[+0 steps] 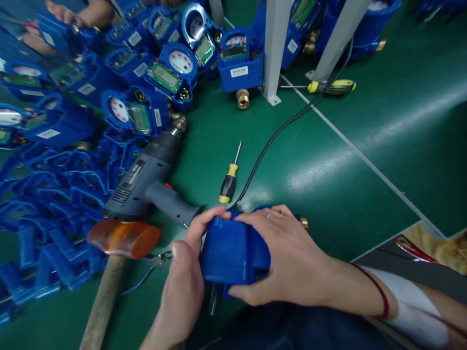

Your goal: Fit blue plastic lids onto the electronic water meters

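A blue plastic water meter (228,253) sits at the table's near edge, its smooth blue cover facing me. A brass fitting (304,222) shows beyond my right hand (288,257), which spans the meter from the right, thumb at the near side and fingers over the far side. My left hand (189,272) is curved around the meter's left side, its fingertips at the far left corner and its thumb raised. Just past the meter lies a small yellow and black screwdriver (228,183). Left of my left hand are a grey heat gun (146,175) and pliers (160,258).
A mallet (124,239) with an orange head lies at the left, beside a pile of blue plastic covers (54,218). Several water meters (171,73) crowd the far left. Metal legs (273,53), a black cable (272,138) and another screwdriver (332,87) are farther off. A co-worker's hand (65,14) shows top left.
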Motion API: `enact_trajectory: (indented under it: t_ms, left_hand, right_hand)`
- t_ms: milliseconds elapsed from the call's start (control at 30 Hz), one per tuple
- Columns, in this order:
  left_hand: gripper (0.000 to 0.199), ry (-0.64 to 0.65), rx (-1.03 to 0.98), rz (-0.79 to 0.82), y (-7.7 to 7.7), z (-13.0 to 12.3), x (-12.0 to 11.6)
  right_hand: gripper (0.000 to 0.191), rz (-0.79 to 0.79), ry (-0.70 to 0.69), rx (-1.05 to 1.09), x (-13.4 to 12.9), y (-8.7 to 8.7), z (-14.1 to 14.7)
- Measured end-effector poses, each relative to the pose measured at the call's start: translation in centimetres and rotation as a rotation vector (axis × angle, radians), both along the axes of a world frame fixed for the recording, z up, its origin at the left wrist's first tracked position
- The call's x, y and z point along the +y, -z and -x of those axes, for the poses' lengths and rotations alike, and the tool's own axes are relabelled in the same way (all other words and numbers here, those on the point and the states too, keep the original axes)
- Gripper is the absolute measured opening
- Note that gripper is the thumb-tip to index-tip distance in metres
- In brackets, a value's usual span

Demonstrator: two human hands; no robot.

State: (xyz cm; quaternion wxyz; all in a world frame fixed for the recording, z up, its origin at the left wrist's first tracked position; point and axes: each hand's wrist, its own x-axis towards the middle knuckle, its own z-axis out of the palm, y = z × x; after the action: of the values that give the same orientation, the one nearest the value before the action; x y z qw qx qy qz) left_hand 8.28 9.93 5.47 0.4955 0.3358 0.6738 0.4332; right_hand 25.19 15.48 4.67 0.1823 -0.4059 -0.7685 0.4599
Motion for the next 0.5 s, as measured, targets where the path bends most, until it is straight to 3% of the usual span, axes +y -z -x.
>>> enact_trajectory:
  t_ms: [67, 133, 200, 267, 367, 500]
  left_hand:
    - [0.071, -0.096, -0.016, -0.152, -0.3, 1.0, 1.2]
    - [0.058, -0.255, -0.005, -0.297, -0.5, 1.9, 1.9]
    - [0.048, -0.309, -0.087, -0.241, -0.4, 2.2, 2.0]
    - [0.052, -0.217, -0.251, -0.08, 0.0, 1.8, 1.6]
    - [0.071, -0.111, -0.439, 0.077, 0.6, 0.3, 0.9]
    - [0.062, -0.095, -0.486, 0.064, 0.9, -1.6, 0.9]
  right_hand:
    - [0.066, 0.227, 0.063, 0.068, 1.3, -0.4, -0.2]
    - [0.051, 0.536, 0.19, 0.26, 2.3, -0.7, -0.3]
    - [0.042, 0.815, 0.313, 0.52, 2.8, -0.5, -0.4]
    - [0.043, 0.986, 0.394, 0.717, 2.7, -0.1, -0.2]
    - [0.045, 1.1, 0.452, 0.834, 2.0, 0.9, 0.3]
    - [0.042, 1.062, 0.501, 0.804, 0.9, 1.6, 0.6]
